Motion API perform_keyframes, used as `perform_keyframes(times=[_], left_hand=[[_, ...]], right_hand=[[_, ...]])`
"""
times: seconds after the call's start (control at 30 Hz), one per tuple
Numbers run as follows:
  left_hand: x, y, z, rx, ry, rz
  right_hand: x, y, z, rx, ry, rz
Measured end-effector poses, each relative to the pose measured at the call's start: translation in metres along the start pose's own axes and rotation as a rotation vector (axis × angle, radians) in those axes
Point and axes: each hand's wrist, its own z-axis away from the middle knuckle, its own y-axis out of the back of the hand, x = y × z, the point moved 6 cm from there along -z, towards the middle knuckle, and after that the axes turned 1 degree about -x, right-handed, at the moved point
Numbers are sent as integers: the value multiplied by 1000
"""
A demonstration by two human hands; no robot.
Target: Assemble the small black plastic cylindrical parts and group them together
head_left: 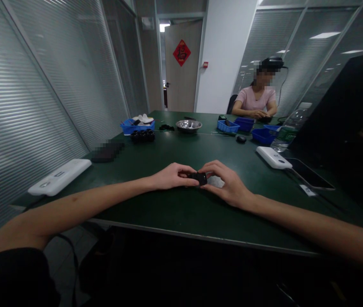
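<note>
A small black blocky part (201,178), too small to identify, is held between my two hands just above the green table (168,209). My left hand (172,175) pinches its left end between thumb and fingers, which hide that side. From the right, the thumb and index finger of my right hand (227,183) close on its other end. Under the arch of my right hand shows a crumpled-looking whitish patch (217,182); I cannot tell what it is.
Farther back are a metal bowl (189,125), a filled blue basket (138,126), black round parts (142,135) and blue bins (262,135). White power banks (60,177) lie either side. A phone (311,172) and water bottle (288,130) stand right. A person (258,98) sits opposite.
</note>
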Motion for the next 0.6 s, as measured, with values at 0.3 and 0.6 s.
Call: perform_keyframes(times=[0.3,0.6], left_hand=[[-3,0,-1,-8,-15,66],[-5,2,-4,5,-7,196]], right_hand=[[9,3,4,7,-141,2],[4,4,1,71,-86,-12]])
